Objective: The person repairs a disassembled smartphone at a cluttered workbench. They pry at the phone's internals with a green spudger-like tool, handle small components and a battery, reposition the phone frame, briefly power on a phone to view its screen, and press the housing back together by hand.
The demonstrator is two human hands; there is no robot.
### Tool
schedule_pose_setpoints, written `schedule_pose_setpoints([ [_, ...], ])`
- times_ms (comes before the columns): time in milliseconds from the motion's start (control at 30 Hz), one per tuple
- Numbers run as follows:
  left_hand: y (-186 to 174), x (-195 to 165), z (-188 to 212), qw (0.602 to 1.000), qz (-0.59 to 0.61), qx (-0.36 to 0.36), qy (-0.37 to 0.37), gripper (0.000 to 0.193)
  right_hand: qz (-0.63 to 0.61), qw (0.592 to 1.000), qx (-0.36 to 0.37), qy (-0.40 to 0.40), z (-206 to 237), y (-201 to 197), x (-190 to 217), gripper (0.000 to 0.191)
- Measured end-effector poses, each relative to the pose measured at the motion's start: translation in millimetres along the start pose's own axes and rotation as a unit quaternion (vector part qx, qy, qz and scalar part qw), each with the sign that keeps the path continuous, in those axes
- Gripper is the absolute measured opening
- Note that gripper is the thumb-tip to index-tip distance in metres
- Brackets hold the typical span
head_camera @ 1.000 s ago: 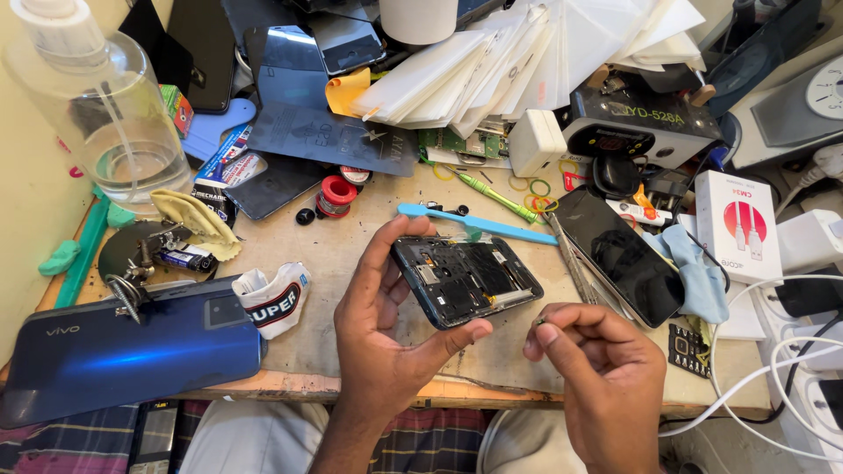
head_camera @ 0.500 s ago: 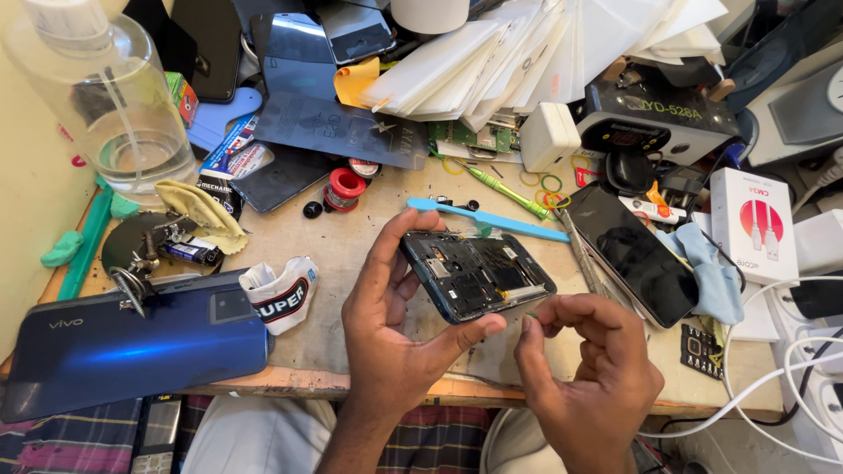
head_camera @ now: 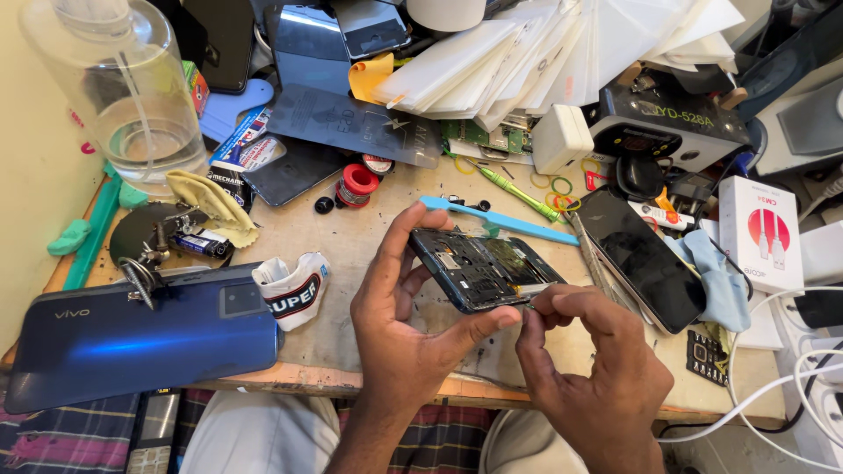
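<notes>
1. The left hand (head_camera: pixel 413 338) grips an opened phone (head_camera: pixel 481 268), thumb along the near edge and fingers curled round the far side, holding it tilted just above the worktable (head_camera: pixel 351 342).
2. The phone sits between both hands, at the centre of the bench, with its back cover off; circuit boards and metal shields lie bare.
3. The right hand (head_camera: pixel 588 369) is pinched tight at the phone's lower right corner, thumb and forefinger pressed together. They seem to nip something very small, perhaps a screw or a fine tool tip, but it is too tiny to tell.
4. A glossy blue back cover (head_camera: pixel 140 338) lies well apart at the left edge of the table, so the opening-up looks done.
5. A black screen panel (head_camera: pixel 641 254) rests on the table just to the right of the phone, beside a pale blue cloth (head_camera: pixel 716 276).
6. A light blue plastic pry stick (head_camera: pixel 500 219) lies just behind the phone, and a green-handled screwdriver (head_camera: pixel 514 189) sits further back.
7. Judging by the exposed boards, the job is mid-way: the shell is off, the inside work is in hand, and closing up is not yet done.
8. A clear bottle (head_camera: pixel 123 96) of liquid stands at the far left, untouched.
</notes>
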State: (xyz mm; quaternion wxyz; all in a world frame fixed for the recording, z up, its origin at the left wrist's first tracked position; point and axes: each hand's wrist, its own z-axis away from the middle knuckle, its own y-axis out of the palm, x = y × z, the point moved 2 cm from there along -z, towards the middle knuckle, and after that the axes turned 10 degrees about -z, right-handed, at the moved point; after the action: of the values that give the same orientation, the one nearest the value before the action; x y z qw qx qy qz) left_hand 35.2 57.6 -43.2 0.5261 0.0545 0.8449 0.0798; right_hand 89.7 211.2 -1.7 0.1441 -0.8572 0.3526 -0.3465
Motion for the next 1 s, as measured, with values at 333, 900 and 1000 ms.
schedule_pose_setpoints([
  [333, -1.3, -1.3, -1.7, 1.0, -0.003, -0.003, -0.006, 0.099, -0.033, 0.999, 0.016, 0.032, -13.4, -2.6, 8.0, 0.021],
  [900, 0.2, -0.9, -3.5, 1.0, 0.008, -0.012, -0.015, 0.099, -0.065, 0.995, 0.062, -0.034, -11.0, -2.6, -10.0, 0.046],
  [1000, -0.1, -0.5, -3.5, 1.0, 0.008, -0.011, -0.016, 0.1, -0.06, 0.994, 0.08, -0.034, -14.9, -2.4, -9.4, 0.046],
])
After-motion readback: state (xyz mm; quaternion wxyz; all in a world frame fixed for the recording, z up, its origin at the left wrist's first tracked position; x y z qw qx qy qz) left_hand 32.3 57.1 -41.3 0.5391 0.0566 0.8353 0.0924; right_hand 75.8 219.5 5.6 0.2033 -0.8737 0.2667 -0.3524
